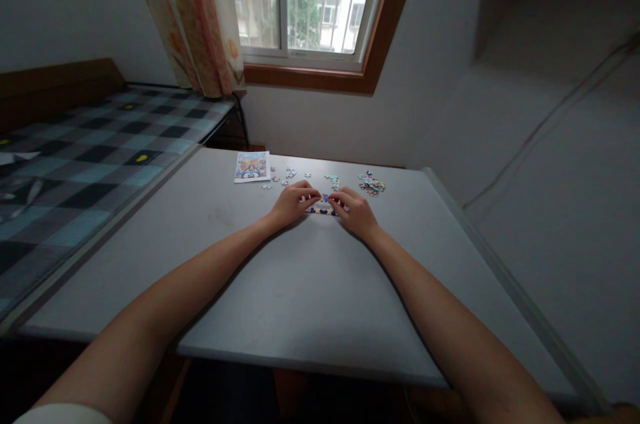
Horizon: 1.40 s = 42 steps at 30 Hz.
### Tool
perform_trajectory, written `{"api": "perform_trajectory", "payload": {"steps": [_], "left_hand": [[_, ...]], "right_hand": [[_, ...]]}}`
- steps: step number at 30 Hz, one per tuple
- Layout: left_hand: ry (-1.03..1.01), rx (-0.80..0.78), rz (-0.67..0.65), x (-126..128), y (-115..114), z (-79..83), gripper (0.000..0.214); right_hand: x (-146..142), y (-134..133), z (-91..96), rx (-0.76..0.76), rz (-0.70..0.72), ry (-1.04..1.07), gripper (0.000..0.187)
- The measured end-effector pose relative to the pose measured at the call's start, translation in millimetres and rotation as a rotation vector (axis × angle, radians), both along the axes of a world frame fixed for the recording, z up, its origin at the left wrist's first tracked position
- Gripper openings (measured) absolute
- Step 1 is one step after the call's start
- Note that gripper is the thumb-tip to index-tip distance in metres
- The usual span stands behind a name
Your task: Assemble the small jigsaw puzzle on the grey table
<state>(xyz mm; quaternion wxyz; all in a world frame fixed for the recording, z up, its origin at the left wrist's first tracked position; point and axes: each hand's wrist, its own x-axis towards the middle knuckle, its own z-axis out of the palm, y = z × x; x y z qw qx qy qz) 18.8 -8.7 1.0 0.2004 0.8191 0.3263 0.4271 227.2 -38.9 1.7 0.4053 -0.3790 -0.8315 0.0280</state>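
Observation:
Both my hands rest on a grey table (310, 291), close together over a short joined strip of puzzle pieces (320, 211). My left hand (293, 203) has its fingers curled and pinched at the strip's left end. My right hand (356, 211) is curled the same way at the right end, fingertips pressing a small piece (325, 198) between the two hands. The strip is largely hidden by my fingers.
A printed picture card (252, 166) lies at the far left of the table. Loose puzzle pieces (287, 175) are scattered beyond my hands, with a small heap (371, 184) at far right. A bed with a checked cover (85, 164) adjoins the table's left; a wall stands on the right.

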Motion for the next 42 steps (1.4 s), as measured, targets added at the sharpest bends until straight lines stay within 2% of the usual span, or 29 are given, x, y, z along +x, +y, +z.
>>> {"api": "perform_trajectory", "payload": {"steps": [27,42], "left_hand": [[0.042,0.007,0.015,-0.2,1.4,-1.5,0.012],[-0.033,-0.091,-0.017,1.5,3.3,-1.4,0.012]], "right_hand": [[-0.2,0.0,0.2,-0.014,0.003,-0.017,0.019],[-0.6,-0.4,0.8,0.018,0.018,0.003,0.017]]}}
